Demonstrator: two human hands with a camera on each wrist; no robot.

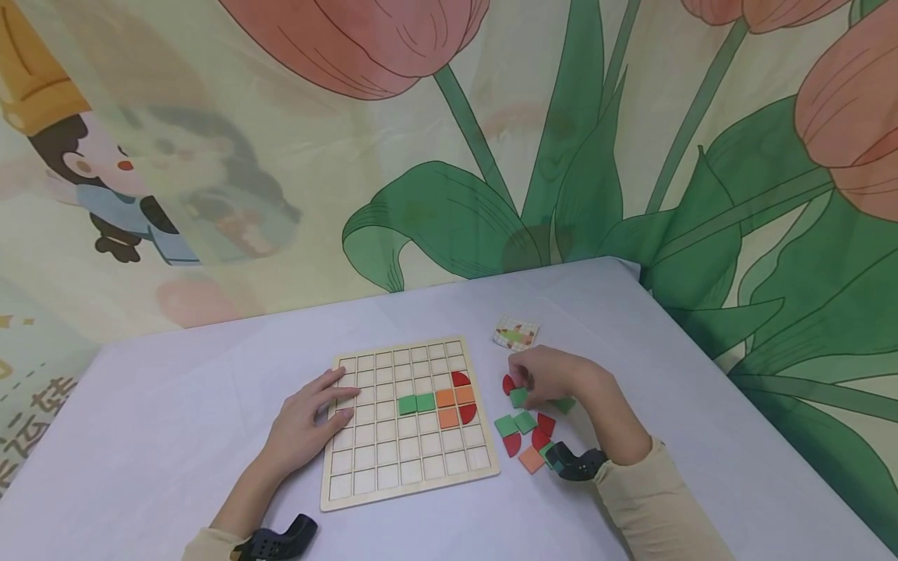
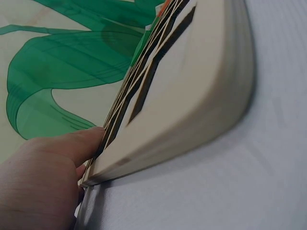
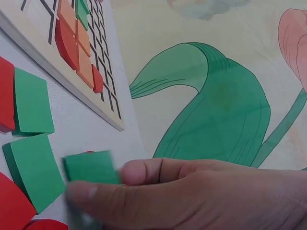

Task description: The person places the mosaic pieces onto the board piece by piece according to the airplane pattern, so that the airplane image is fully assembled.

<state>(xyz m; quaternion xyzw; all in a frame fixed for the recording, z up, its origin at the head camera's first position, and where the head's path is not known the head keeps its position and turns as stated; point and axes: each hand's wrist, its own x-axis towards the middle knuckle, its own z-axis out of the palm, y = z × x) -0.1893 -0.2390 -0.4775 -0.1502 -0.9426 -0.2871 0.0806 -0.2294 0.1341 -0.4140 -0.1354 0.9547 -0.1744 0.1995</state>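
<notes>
Off the board's (image 1: 388,453) right edge, the right hand (image 1: 554,375), partly obscuring tiles (image 1: 564,405), pinches a green square (image 3: 93,166), clear only in its wrist view; the left hand's (image 1: 302,425) extended fingers touch the left edge.

Pretty sure the board (image 1: 387,453) is pale, smooth, matt wood, and the green tiles (image 3: 36,170) look smooth and matt too. Table cover (image 1: 210,405) seems like cloth, wrist cameras (image 1: 281,541) look like plastic.
</notes>
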